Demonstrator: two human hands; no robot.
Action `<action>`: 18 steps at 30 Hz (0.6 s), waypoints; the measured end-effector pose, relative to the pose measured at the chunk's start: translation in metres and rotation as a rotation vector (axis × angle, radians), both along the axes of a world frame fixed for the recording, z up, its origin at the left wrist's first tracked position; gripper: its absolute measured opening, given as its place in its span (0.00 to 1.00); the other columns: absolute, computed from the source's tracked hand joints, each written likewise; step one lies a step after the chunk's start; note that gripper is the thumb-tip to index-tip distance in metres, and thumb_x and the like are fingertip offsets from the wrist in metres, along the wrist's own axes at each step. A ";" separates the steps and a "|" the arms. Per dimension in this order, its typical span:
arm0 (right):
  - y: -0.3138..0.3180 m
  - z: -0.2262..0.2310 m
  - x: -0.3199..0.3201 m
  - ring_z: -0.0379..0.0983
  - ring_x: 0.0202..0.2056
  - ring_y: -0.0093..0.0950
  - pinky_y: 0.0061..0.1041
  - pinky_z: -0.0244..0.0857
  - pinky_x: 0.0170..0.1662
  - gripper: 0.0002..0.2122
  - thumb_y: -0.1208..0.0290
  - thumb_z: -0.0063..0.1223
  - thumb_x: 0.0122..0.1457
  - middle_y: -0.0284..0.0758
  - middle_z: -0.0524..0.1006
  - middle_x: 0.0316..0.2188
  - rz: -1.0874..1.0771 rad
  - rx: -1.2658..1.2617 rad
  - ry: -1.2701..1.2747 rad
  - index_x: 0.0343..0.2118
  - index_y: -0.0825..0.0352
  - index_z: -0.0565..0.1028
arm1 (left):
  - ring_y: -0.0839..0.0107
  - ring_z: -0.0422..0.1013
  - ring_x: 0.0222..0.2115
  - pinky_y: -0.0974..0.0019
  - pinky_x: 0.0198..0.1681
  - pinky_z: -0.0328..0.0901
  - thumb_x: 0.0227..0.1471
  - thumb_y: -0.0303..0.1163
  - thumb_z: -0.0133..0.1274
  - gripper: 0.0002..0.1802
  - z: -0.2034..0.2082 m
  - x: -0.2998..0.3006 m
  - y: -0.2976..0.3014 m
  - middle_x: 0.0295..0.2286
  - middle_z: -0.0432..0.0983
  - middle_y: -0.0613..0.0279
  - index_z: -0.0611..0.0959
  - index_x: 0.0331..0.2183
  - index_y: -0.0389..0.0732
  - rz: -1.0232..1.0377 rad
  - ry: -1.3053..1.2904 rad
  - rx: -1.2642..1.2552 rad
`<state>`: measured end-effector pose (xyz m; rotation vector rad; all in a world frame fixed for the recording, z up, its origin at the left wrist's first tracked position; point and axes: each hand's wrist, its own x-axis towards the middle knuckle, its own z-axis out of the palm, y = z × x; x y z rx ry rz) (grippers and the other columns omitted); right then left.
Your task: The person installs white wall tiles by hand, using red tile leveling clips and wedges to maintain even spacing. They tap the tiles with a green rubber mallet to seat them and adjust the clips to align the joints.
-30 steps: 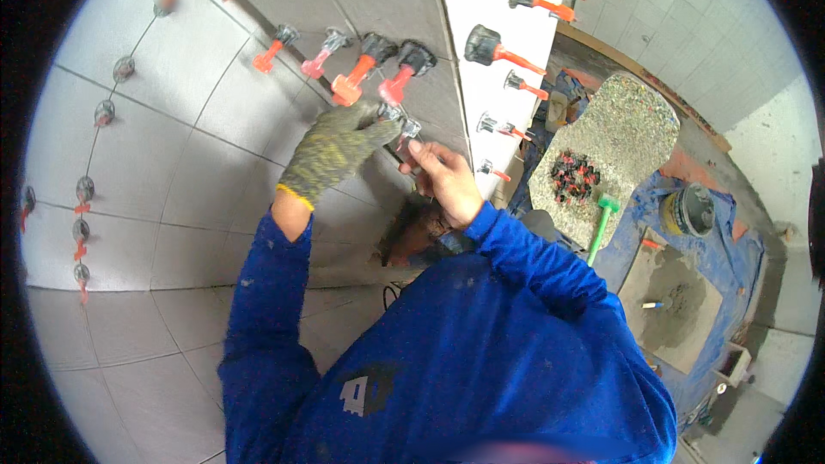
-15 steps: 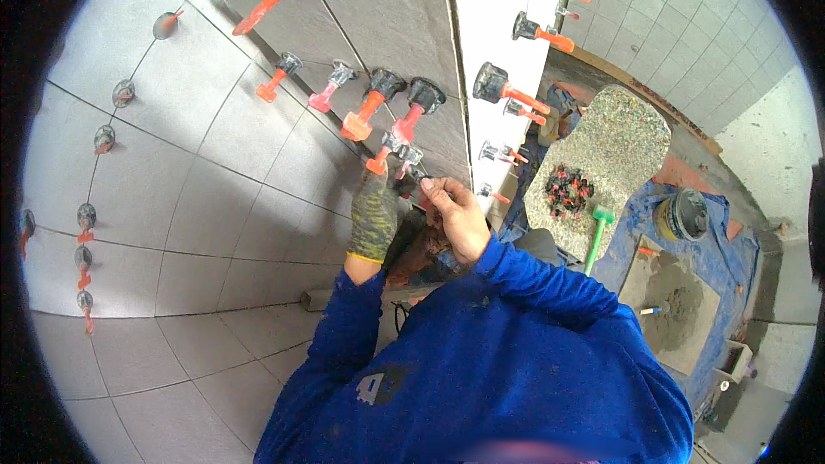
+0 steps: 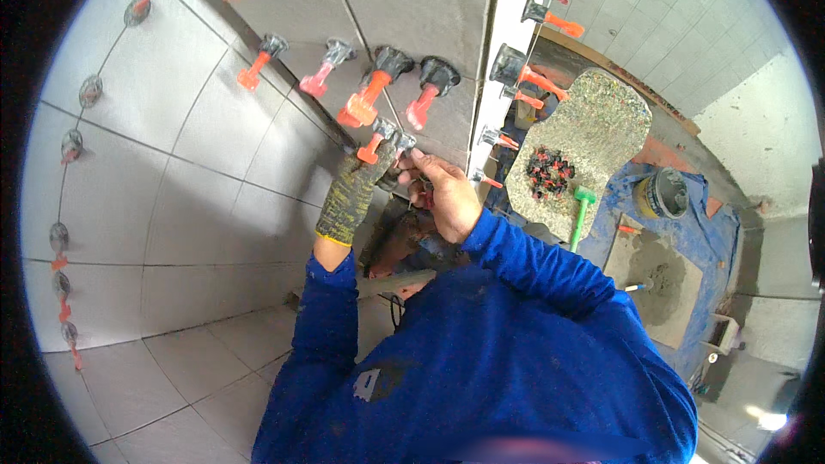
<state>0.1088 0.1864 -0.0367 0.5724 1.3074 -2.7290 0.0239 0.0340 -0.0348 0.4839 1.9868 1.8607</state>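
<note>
My left hand [image 3: 348, 199], in a grey-and-yellow knit glove, is at the lower edge of a grey wall tile [image 3: 421, 0]. Its fingers curl behind an orange-handled tile leveler [image 3: 369, 150], which partly hides them. Close beside it, my bare right hand [image 3: 451, 198] pinches a second tile leveler [image 3: 401, 143] between thumb and fingers. Something reddish shows beneath its curled fingers. Just above both hands, more tile levelers with black bases and red or orange handles line the tile joint, among them one large tile leveler [image 3: 368, 94].
At right, a speckled foam pad [image 3: 601, 125] carries a pile of tile levelers [image 3: 550, 174] and a green mallet [image 3: 580, 216]. Beyond are a bucket [image 3: 662, 195] and a mortar-smeared board [image 3: 679, 283] on blue sheeting. A tiled wall [image 3: 206, 155] with more levelers stands at left.
The view has shifted, and the tile sits higher in it. My right hand has come up to the levelers, closer to my gloved left hand, which stays by the tile's edge.
</note>
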 end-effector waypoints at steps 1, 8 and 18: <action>-0.002 -0.002 0.000 0.65 0.24 0.16 0.17 0.57 0.29 0.14 0.55 0.51 0.64 0.25 0.76 0.27 0.023 -0.023 0.016 0.38 0.62 0.77 | 0.80 0.73 0.30 0.73 0.32 0.67 0.60 0.40 0.53 0.17 0.004 0.003 -0.001 0.31 0.79 0.68 0.82 0.43 0.37 0.019 -0.107 -0.008; -0.019 0.004 -0.022 0.62 0.23 0.16 0.19 0.55 0.25 0.14 0.55 0.57 0.60 0.25 0.74 0.25 -0.101 -0.109 -0.054 0.34 0.63 0.78 | 0.83 0.66 0.20 0.76 0.22 0.58 0.57 0.42 0.56 0.14 0.011 0.021 -0.011 0.22 0.73 0.72 0.83 0.36 0.41 -0.009 -0.195 0.013; -0.028 -0.018 -0.018 0.71 0.32 0.31 0.28 0.64 0.39 0.27 0.47 0.52 0.60 0.36 0.76 0.28 -0.139 0.460 0.082 0.41 0.74 0.77 | 0.63 0.73 0.42 0.60 0.43 0.69 0.55 0.32 0.55 0.19 -0.009 0.019 -0.025 0.43 0.76 0.51 0.78 0.48 0.36 0.036 0.136 -0.323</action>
